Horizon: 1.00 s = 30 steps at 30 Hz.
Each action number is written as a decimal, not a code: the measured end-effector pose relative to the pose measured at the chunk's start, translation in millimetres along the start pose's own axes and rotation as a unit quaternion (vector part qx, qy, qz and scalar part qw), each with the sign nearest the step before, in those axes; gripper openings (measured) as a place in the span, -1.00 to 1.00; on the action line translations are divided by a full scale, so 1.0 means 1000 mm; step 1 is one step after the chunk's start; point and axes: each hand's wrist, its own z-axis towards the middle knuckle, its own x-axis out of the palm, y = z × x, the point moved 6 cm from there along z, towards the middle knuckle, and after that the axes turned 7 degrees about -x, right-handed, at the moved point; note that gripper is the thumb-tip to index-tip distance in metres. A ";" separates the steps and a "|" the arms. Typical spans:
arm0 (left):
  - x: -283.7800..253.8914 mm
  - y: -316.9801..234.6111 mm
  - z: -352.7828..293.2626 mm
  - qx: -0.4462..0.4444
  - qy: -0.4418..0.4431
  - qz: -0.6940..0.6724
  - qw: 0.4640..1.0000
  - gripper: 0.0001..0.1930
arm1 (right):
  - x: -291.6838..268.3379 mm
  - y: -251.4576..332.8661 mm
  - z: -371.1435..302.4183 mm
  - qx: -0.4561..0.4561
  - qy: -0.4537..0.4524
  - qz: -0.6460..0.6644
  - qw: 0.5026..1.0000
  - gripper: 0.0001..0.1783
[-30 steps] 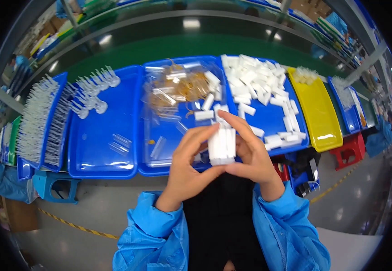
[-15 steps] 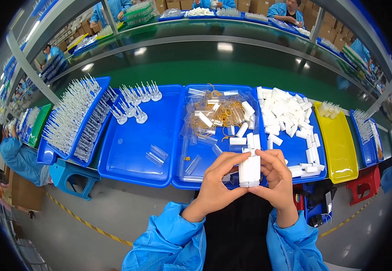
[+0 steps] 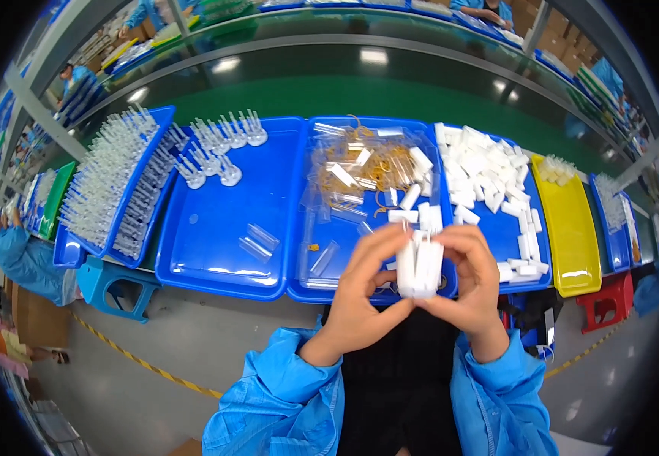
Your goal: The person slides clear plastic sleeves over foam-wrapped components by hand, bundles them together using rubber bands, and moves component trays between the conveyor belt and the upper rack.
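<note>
My left hand [image 3: 363, 292] and my right hand [image 3: 470, 287] together grip white plastic blocks [image 3: 418, 270] from both sides, thumbs at the near end, fingers at the far end. The held blocks stand side by side with a dark gap between them that widens toward the far end; how many there are I cannot tell. Right behind them lies the middle blue tray [image 3: 297, 254], with clear plastic sleeves [image 3: 323, 258], yellow-brown rubber bands [image 3: 390, 169] and some white blocks. Many loose white blocks [image 3: 481, 167] fill the blue tray to the right.
On the left, a blue tray [image 3: 192, 262] holds clear tubes [image 3: 258, 242] and upright clear pronged parts [image 3: 230, 131]. Further left stands a tilted tray packed with such parts [image 3: 109, 178]. A yellow tray [image 3: 576, 251] lies right. A green conveyor belt [image 3: 284, 91] runs behind.
The trays appear higher in the picture. Between my fingers the white blocks have parted into a narrow V, where they looked like one solid piece before. Both hands keep their grip.
</note>
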 end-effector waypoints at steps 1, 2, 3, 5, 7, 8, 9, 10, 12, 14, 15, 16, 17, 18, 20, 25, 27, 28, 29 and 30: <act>-0.001 0.001 0.000 -0.040 0.015 -0.071 0.997 -0.23 | 0.000 0.003 0.008 -0.039 -0.018 -0.083 0.996 -0.34; -0.002 0.006 -0.002 -0.081 0.022 -0.174 0.981 -0.24 | 0.001 0.008 0.010 -0.097 -0.014 -0.210 0.973 -0.33; -0.003 0.010 -0.003 -0.100 0.029 -0.226 0.969 -0.28 | 0.009 0.011 0.016 -0.122 0.019 -0.237 0.964 -0.31; -0.006 0.014 -0.004 -0.120 0.039 -0.280 0.952 -0.32 | 0.028 0.012 0.020 -0.121 0.078 -0.212 0.967 -0.27; -0.018 0.020 -0.008 -0.159 -0.034 -0.249 0.955 -0.38 | 0.034 0.013 0.035 -0.118 0.144 -0.146 0.972 -0.30; -0.021 0.021 -0.009 -0.159 -0.031 -0.252 0.954 -0.38 | 0.031 0.012 0.048 -0.100 0.174 -0.100 0.974 -0.33; -0.033 0.017 -0.012 -0.136 -0.069 -0.221 0.963 -0.40 | 0.029 0.005 0.063 -0.102 0.177 -0.096 0.974 -0.33; -0.043 0.016 -0.015 -0.114 -0.104 -0.192 0.969 -0.41 | 0.026 -0.009 0.079 -0.092 0.183 -0.144 0.968 -0.40; -0.045 0.009 -0.014 -0.096 -0.105 -0.170 0.975 -0.43 | 0.022 -0.033 0.108 -0.121 0.191 -0.268 0.936 -0.54; -0.044 0.005 -0.012 -0.096 -0.096 -0.153 0.979 -0.45 | 0.032 -0.062 0.122 -0.159 0.189 -0.346 0.905 -0.61; -0.047 0.005 -0.013 -0.094 -0.100 -0.150 0.979 -0.45 | 0.046 -0.080 0.126 -0.179 0.202 -0.355 0.895 -0.64; -0.047 0.006 -0.015 -0.099 -0.085 -0.158 0.979 -0.47 | 0.054 -0.090 0.128 -0.197 0.214 -0.368 0.883 -0.67; -0.045 0.006 -0.015 -0.103 -0.068 -0.166 0.978 -0.50 | 0.054 -0.097 0.129 -0.199 0.214 -0.370 0.882 -0.67; -0.048 0.008 -0.015 -0.105 -0.071 -0.168 0.978 -0.50 | 0.058 -0.105 0.130 -0.185 0.226 -0.370 0.882 -0.69; -0.047 0.009 -0.015 -0.098 -0.047 -0.159 0.981 -0.50 | 0.055 -0.112 0.127 -0.167 0.240 -0.373 0.881 -0.71; -0.054 0.006 -0.016 -0.074 -0.047 -0.143 0.986 -0.53 | 0.021 -0.054 0.116 -0.135 0.145 -0.265 0.944 -0.75; -0.052 0.006 -0.013 -0.065 -0.041 -0.137 0.988 -0.57 | 0.006 -0.036 0.104 -0.122 0.106 -0.231 0.960 -0.75; -0.049 0.008 -0.011 -0.069 -0.034 -0.144 0.987 -0.57 | 0.000 -0.028 0.098 -0.115 0.104 -0.239 0.959 -0.75; -0.047 0.008 -0.009 -0.063 -0.028 -0.141 0.988 -0.58 | -0.005 -0.019 0.091 -0.102 0.091 -0.227 0.964 -0.76; -0.044 0.009 -0.008 -0.058 -0.023 -0.138 0.989 -0.59 | -0.011 -0.012 0.084 -0.090 0.078 -0.213 0.970 -0.77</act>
